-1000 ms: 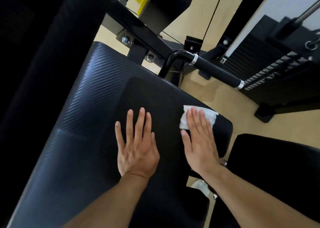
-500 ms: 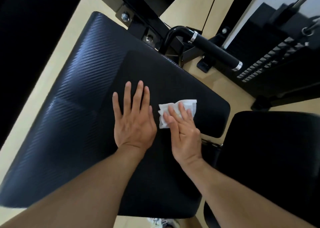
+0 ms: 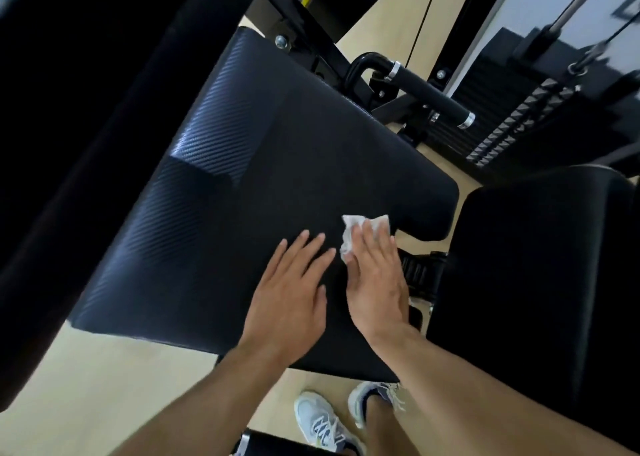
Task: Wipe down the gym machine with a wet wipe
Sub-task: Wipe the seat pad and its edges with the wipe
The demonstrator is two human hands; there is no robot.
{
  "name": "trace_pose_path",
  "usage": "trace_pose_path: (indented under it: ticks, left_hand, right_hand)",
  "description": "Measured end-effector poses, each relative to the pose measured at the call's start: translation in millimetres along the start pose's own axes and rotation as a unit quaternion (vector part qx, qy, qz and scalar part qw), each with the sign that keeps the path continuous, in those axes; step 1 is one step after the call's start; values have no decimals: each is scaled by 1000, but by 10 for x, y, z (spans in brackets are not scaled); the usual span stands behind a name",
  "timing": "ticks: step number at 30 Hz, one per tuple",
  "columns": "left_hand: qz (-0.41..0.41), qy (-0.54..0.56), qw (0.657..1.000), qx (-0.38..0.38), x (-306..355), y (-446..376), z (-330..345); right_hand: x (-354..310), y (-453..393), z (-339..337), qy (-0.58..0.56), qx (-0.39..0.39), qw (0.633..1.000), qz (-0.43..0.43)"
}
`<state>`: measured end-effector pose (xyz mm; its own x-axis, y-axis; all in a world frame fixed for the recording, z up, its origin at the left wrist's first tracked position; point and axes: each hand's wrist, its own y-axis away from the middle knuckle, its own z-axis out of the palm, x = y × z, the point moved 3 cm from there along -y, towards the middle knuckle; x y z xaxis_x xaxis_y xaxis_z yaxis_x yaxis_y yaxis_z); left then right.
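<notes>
I saw both hands flat on the black seat pad (image 3: 263, 192) of the gym machine. The left hand (image 3: 289, 303) lay palm down with its fingers straight and slightly spread, holding nothing, pressed against the pad's smooth centre panel. The right hand (image 3: 375, 279) sat just beside it, touching or nearly touching at the thumb side, its fingers also straight and pressing the white wet wipe (image 3: 353, 233) down onto the pad. The wipe was crumpled, and its far edge and left corner stuck out past the right fingertips and the index finger; the rest was hidden under the palm.

To the left of the left hand, the pad's surface changed to a ribbed, carbon-weave texture that caught a bluish sheen. Beyond the fingertips of both hands, a black padded handle (image 3: 429, 95) with chrome end rings stuck out from the frame, and further to the right of it I made out the weight stack (image 3: 519, 123). Right of the right hand stood a second black pad (image 3: 533, 265), separated from the first by a narrow gap showing a ridged adjuster. Below the wrists, I saw two pale sneakers (image 3: 322, 421) on the light wooden floor (image 3: 114, 386).
</notes>
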<state>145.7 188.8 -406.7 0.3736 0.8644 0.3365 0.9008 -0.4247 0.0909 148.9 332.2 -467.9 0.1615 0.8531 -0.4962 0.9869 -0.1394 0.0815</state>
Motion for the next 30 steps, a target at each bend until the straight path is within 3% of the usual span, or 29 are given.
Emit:
trace_pose_path:
  ticks: [3, 6, 8, 9, 11, 14, 17, 21, 23, 27, 30]
  left_hand:
    - [-18, 38, 999, 28, 67, -58, -82]
    - [-45, 100, 992, 56, 149, -94, -165]
    - [-60, 130, 987, 69, 145, -73, -166]
    - [-63, 137, 986, 74, 127, -51, -153]
    - [-73, 139, 985, 75, 80, 12, -126]
    - [-89, 138, 984, 71, 50, 65, -112]
    - [-85, 133, 984, 85, 71, 7, -72]
    - [-63, 95, 992, 56, 183, -201, 6]
    - [-32, 48, 998, 10, 257, -336, 36]
    - [-5, -45, 993, -104, 268, -685, 105]
    - [-27, -98, 981, -167, 210, -872, 177]
  right_hand:
    - [-57, 18, 41, 34, -46, 989, -140]
    - [-212, -104, -12, 37, -115, 946, -301]
    - [-258, -314, -45, 39, -123, 936, -329]
    - [-249, -481, -67, 31, -120, 949, -288]
    - [-153, -892, -177, 4, -110, 986, -121]
    - [-15, -1355, -370, -69, -96, 991, 60]
    - [-104, -1259, -410, -169, -52, 977, 116]
    - [-14, -756, -363, -100, -20, 994, 26]
    - [292, -828, -394, -41, -21, 998, 40]
    - [768, -1090, -480, -22, -28, 974, 224]
    - [708, -1197, -389, -35, 3, 948, 318]
